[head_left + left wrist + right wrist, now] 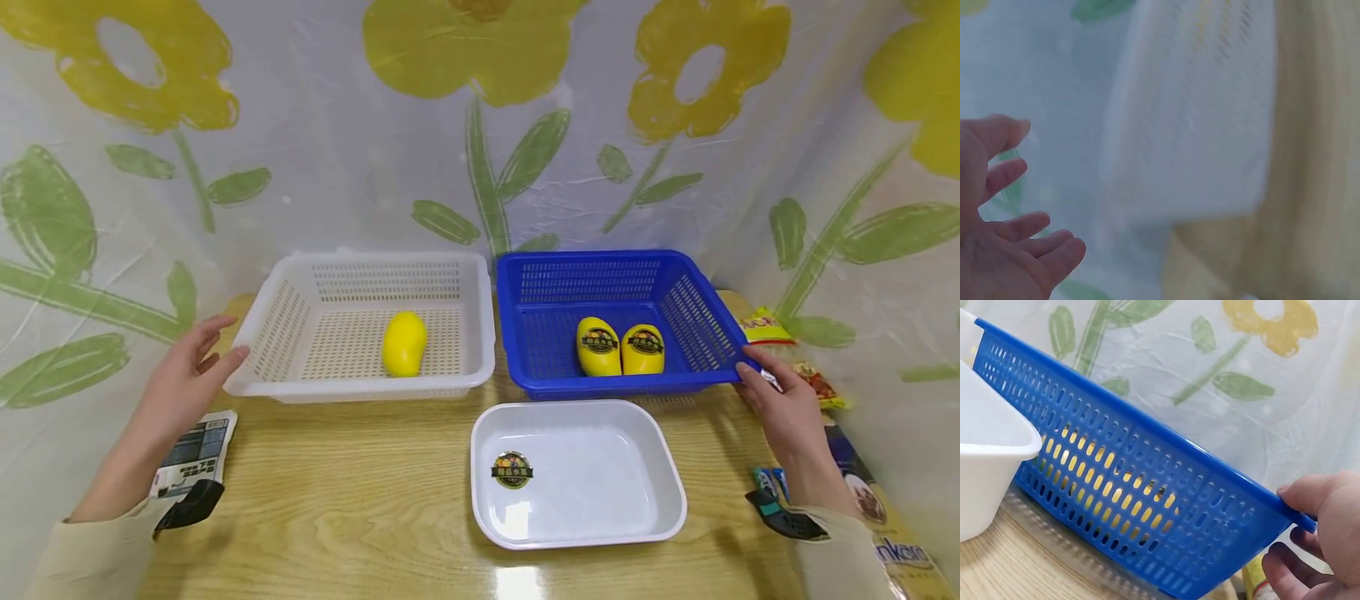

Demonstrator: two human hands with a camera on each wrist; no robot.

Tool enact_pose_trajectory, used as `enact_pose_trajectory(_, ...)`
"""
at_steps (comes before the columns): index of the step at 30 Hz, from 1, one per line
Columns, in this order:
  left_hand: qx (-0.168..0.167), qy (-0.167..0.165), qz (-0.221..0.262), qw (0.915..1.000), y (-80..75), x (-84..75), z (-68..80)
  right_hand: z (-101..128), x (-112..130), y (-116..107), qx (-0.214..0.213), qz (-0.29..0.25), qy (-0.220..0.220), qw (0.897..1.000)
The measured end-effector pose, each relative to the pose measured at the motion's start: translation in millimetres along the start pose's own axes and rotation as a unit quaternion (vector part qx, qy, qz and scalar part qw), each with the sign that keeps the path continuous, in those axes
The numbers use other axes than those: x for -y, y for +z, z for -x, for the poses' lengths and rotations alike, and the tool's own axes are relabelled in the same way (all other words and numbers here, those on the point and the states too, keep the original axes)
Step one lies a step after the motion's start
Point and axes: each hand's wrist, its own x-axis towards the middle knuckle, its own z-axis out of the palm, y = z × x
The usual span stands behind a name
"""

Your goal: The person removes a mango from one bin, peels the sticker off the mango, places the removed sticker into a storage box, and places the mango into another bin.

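Note:
At the right, my right hand (783, 408) pinches the near right rim corner of a blue plastic basket (532, 383), thumb on top and fingers below. Inside that basket lie two yellow mangoes, a left mango (598, 354) and a right mango (643, 358), each with a dark label. My left hand (183, 379) hovers beside the left end of a white basket (352, 387), its fingers loosely spread; the left wrist view shows a gap between the hand and the basket. One unlabelled yellow mango (405, 343) lies in the white basket.
In front of the blue basket stands a white tray (585, 475) with a round fruit label (512, 471) on its floor. Printed packaging (198, 450) lies by the left wrist. Snack packets (817, 383) lie along the right edge. A flowered curtain (330, 167) hangs behind.

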Motion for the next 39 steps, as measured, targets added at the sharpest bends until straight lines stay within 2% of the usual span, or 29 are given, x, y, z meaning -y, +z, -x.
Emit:
enact_pose_trajectory(4, 0.007, 0.037, 0.018, 0.9991, 11.7, -37.4, -11.5, 1, 1, 3, -0.013, -0.015, -0.003, 1.0)
enact_pose_trajectory(8, 0.036, 0.075, 0.054, 0.9951, 31.4, -71.9, -21.4, 1, 1, 4, -0.021, -0.017, -0.013, 1.0)
enact_pose_trajectory(12, 0.068, 0.082, 0.078, 0.9913, 50.7, -100.2, -28.6, 1, -1, 4, -0.017, -0.052, -0.008, 0.998)
enact_pose_trajectory(15, 0.088, 0.084, 0.097, 0.9878, 63.1, -114.9, -32.7, 2, -2, 4, -0.009, -0.083, -0.009, 0.996)
enact_pose_trajectory(20, 0.117, 0.091, 0.13, 0.9804, 80.4, -130.7, -37.9, 3, -1, 5, -0.007, -0.112, -0.018, 0.994)
enact_pose_trajectory(25, 0.151, 0.092, 0.141, 0.9741, 103.1, -147.7, -47.2, 2, 2, 6, -0.027, -0.074, -0.004, 0.997)
enact_pose_trajectory(29, 0.176, 0.083, 0.145, 0.9701, 130.5, -167.5, -61.6, 2, 5, 6, -0.046, -0.035, 0.017, 0.998)
enact_pose_trajectory(34, 0.205, 0.071, 0.148, 0.9648, 169.0, -193.7, -80.3, 1, 5, 7, -0.042, -0.024, 0.031, 0.998)
enact_pose_trajectory(39, 0.222, 0.057, 0.127, 0.965, 206.4, -212.6, -99.1, -1, 5, 10, -0.042, -0.014, 0.039, 0.998)
